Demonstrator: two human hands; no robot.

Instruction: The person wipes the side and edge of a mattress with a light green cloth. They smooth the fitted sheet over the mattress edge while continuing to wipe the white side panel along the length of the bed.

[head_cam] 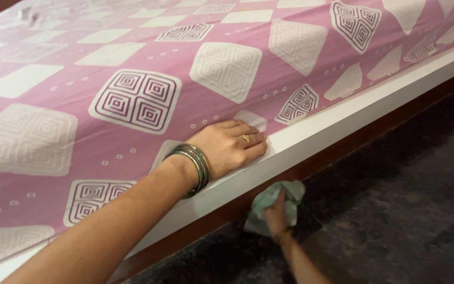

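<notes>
Bedsheet [132, 68] pink, white geometric squares; cloth [285, 202] pale green; bangles [195, 165] green; floor [395, 210] dark.

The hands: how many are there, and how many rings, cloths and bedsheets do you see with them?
Hands: 2, the left hand flat on the sheet's edge, the right hand lower down, holding the cloth
Gold ring: 1
Pale green cloth: 1
Pink patterned bedsheet: 1
Total: 5
</notes>
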